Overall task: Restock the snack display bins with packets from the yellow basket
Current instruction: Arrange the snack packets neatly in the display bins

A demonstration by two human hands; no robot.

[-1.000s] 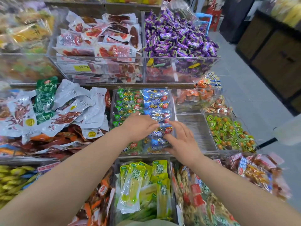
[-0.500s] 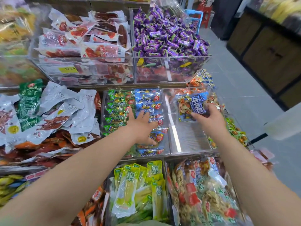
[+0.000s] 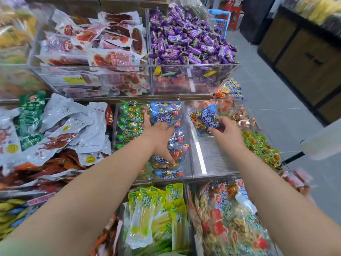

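Plainly, what matters is how the blue packet [image 3: 206, 120] sits relative to the near-empty bin [image 3: 215, 159] beneath it. We see the right hand [image 3: 226, 133] gripping the packet by its right end. The fingers [image 3: 220, 127] are curled round that edge, so the packet's body sticks out to the left of the palm and away from us. It hangs over the back half of the bin, clear of the floor. It is tilted, with the printed label running diagonally down toward the hand. Its broader side seems to lie across the bin rather than along it, though the crinkled film makes that hard to call.

The bin's bare floor lies below the packet and toward us — so we judge the move to be a short drop or a pull back, not a reach.

The left hand [image 3: 158, 134] is in the neighbouring compartment, across the clear divider wall [image 3: 191, 145]. Its fingers are spread wide and lie flat on the stacked blue packets [image 3: 167, 115], holding nothing, with the green packets [image 3: 129, 124] just to its left. The right hand is the nearer one and already has the load, so placing falls to it. The left hand would have to cross the divider to help. We cannot see the yellow basket from here.
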